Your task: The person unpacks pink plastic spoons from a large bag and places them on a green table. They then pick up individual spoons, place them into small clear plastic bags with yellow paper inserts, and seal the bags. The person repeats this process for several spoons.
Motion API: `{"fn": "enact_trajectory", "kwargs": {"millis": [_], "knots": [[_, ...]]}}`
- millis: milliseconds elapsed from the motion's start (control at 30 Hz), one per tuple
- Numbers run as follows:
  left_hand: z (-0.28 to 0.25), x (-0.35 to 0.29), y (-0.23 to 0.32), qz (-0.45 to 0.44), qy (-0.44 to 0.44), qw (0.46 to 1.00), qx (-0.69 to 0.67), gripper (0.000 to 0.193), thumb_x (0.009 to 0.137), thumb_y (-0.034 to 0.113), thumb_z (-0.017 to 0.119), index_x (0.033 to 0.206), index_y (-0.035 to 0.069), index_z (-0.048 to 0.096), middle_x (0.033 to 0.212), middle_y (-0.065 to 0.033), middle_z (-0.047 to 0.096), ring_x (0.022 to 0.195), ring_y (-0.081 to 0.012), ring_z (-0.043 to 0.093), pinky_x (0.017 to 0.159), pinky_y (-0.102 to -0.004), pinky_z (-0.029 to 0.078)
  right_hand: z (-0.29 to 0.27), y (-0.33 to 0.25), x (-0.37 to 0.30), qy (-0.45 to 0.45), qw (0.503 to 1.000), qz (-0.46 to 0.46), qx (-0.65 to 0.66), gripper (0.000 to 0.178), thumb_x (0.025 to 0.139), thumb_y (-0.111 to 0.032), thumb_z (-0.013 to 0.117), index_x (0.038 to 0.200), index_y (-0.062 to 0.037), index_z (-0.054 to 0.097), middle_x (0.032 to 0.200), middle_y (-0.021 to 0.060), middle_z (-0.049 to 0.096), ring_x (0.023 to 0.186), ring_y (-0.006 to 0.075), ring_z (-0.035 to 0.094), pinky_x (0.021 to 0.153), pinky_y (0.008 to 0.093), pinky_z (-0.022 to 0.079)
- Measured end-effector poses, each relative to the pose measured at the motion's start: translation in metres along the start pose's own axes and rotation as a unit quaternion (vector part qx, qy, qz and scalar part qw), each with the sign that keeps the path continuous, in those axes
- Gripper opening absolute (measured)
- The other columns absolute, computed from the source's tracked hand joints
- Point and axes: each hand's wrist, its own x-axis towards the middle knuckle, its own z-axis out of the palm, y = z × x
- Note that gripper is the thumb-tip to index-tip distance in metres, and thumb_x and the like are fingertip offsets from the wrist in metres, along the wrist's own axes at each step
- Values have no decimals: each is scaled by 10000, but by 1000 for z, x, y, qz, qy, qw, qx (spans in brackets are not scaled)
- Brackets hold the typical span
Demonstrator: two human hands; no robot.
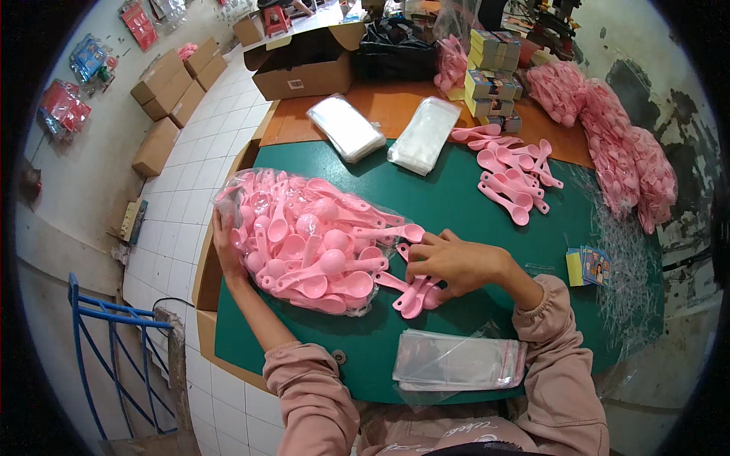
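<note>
A clear plastic bag (pixel 304 243) full of pink scoop-like spoons lies on the green tabletop, its mouth toward the right. My left hand (pixel 228 247) is wrapped against the bag's left end, its fingers partly hidden by the plastic. A few pink spoons (pixel 413 301) lie at the bag's mouth. Over them my right hand (pixel 460 262) curls downward, fingers closed around some of them; the palm hides how many. Nearer to me, a stack of clear plastic sleeves (pixel 456 360) lies beside my right forearm. Farther back on the right is a loose pile of pink spoons (pixel 513 178).
Two more stacks of clear sleeves (pixel 346 129) (pixel 426 137) lie at the back. Behind stand bundled card stacks (pixel 490 95), an opened cardboard box (pixel 304 76) and bags of pink spoons (pixel 616 144). Small cards (pixel 589 267) and crumpled plastic (pixel 627 304) lie at right; a blue metal frame (pixel 114 334) stands at left.
</note>
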Motion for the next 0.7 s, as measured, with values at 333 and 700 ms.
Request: {"fn": "enact_trajectory", "kwargs": {"millis": [333,700], "knots": [[-15,12,-14,45,8,998,31,640,846,355,494,1335,-12,305,1316,-146,369,1216,-238,363,1007,-332,290,14,-37,6,78,987,112,-81,746,525,-369,794,1115,-71,448,1093,191,441,1049,332,418,780,479,393],[-16,14,-15,52,11,997,47,656,836,340,499,1328,-44,295,1346,-160,334,1240,-252,334,1025,-336,263,36,-40,-2,98,978,139,-124,599,642,-196,672,1188,-110,438,898,151,537,820,306,531,659,403,389]]}}
